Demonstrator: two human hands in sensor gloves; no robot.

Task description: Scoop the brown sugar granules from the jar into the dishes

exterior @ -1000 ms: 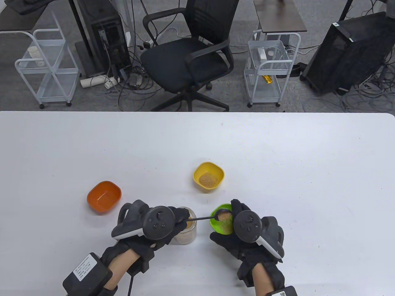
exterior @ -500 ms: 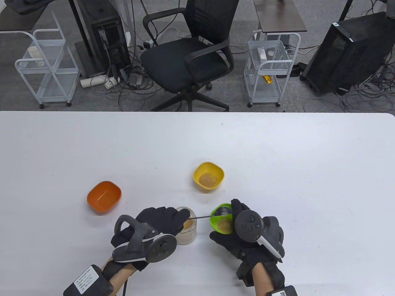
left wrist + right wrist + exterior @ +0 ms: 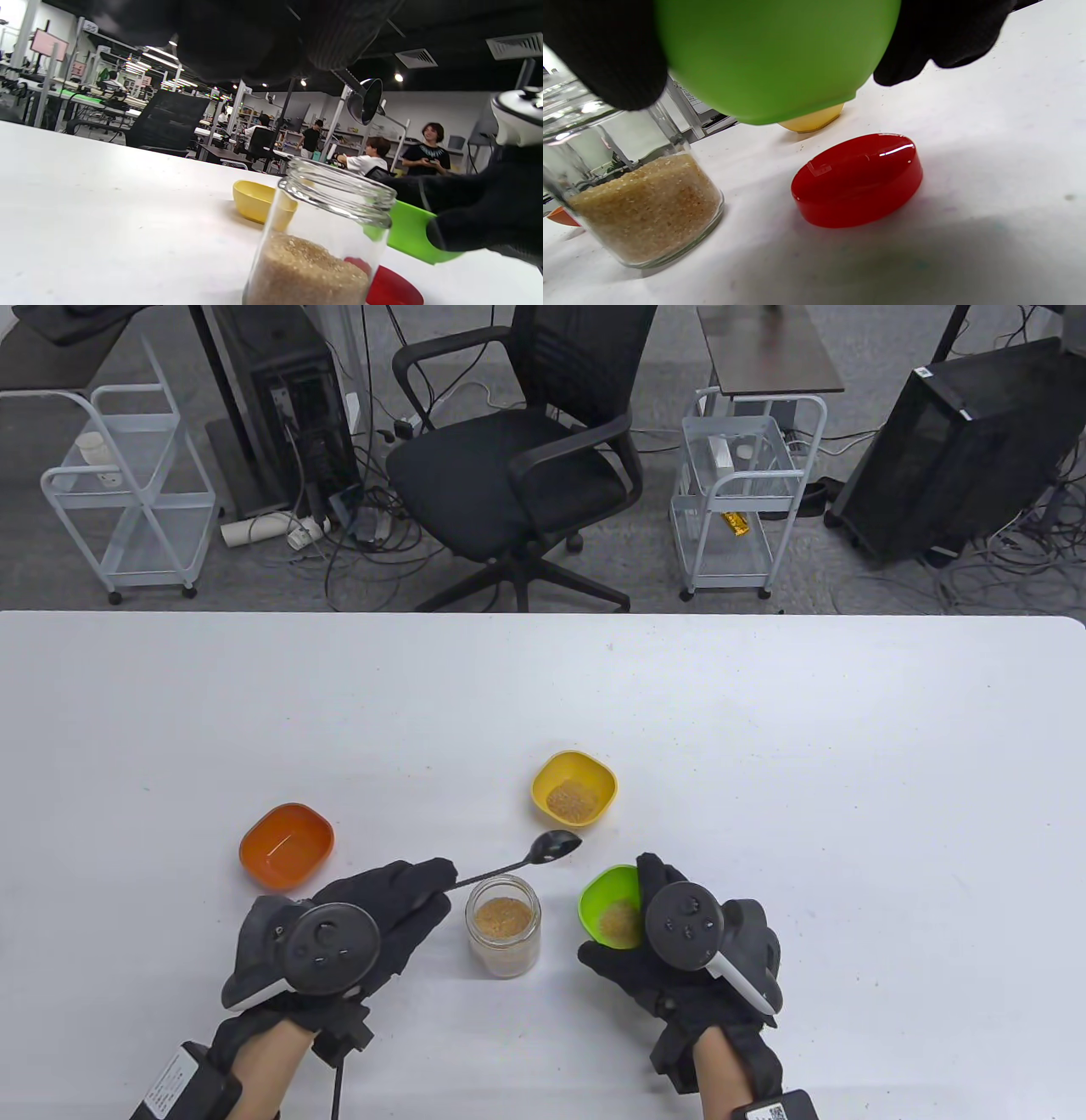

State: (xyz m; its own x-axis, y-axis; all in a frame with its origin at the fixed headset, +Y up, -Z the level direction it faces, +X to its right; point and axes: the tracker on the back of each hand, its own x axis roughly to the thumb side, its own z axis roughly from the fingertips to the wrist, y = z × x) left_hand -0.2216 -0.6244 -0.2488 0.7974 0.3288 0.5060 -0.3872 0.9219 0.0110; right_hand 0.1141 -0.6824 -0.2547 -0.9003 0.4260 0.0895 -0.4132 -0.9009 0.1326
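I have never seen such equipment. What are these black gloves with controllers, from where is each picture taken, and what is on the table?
These are a person's hands in sensor gloves; a tracker is strapped on each.

One camera looks down at the table; two more sit on the wrists.

The left hand holds a black spoon, raised and apparently empty. The right hand holds a green dish off the table, sugar inside.

On the white table: an open sugar jar, a yellow dish with sugar, an orange dish, a red lid.

Bright even light, blurred wrist views
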